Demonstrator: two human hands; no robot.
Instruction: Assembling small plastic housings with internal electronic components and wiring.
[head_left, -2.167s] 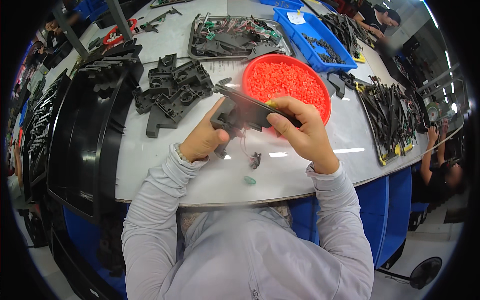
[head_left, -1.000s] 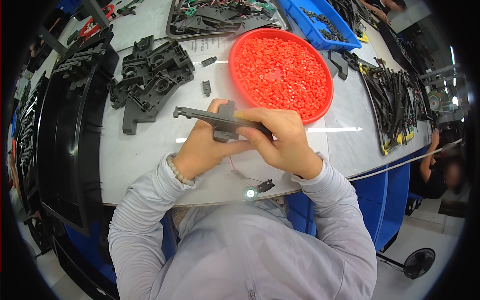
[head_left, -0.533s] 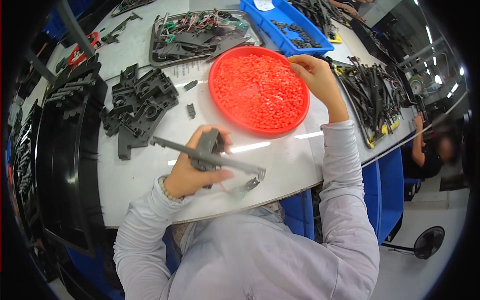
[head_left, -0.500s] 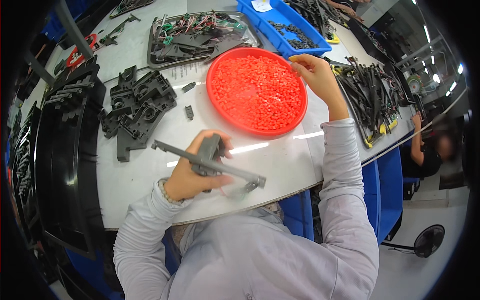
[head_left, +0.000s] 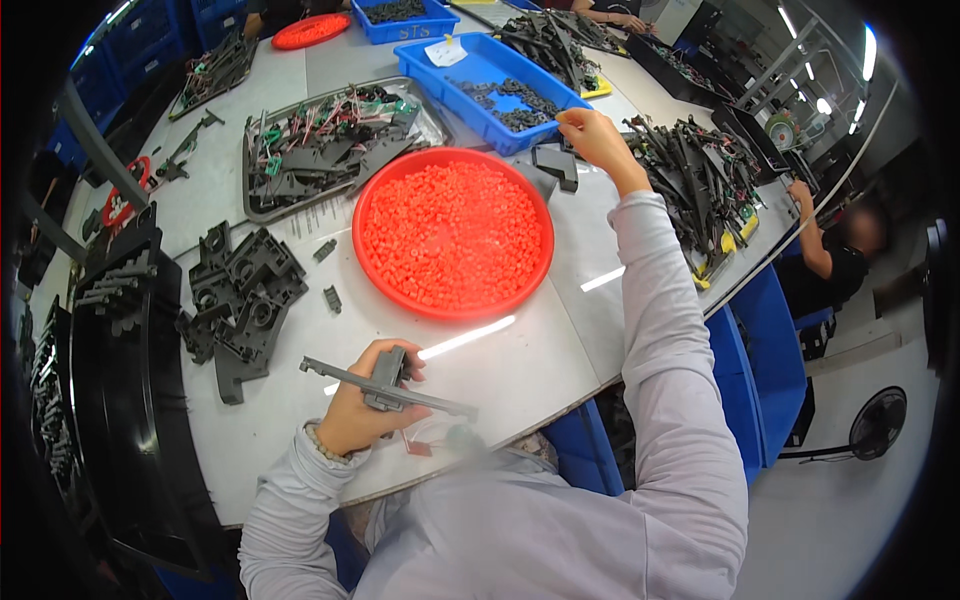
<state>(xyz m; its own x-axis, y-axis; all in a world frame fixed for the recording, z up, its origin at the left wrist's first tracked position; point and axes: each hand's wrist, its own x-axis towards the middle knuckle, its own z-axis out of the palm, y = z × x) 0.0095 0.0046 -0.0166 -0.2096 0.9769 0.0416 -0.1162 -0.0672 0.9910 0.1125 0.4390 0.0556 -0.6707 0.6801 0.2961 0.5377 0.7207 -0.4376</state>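
Note:
My left hand [head_left: 360, 402] is closed around a grey plastic part [head_left: 388, 380], a long narrow bar with a block in its middle. Blurred thin wires and a small greenish piece [head_left: 462, 438] hang below the bar, over the table's near edge. To the right, my right hand [head_left: 598, 142] reaches out with its fingers pinched together at the near right corner of a blue tray [head_left: 470, 112] of small dark pieces. Whether anything sits between those fingertips is too small to make out; some yellow shows there. A red round tray [head_left: 372, 275] full of small red pieces lies between my hands.
Dark grey moulded housings [head_left: 245, 300] lie at the left, with two small loose pieces nearby. Behind is a metal tray [head_left: 255, 190] of wired parts. A dark part [head_left: 555, 168] lies below my right hand; more long parts [head_left: 690, 190] pile up at right.
The view has shifted, so the table's things appear further left and lower. The dark part below my right hand has come into sight. My left hand still holds the grey part, its bar now tilted less.

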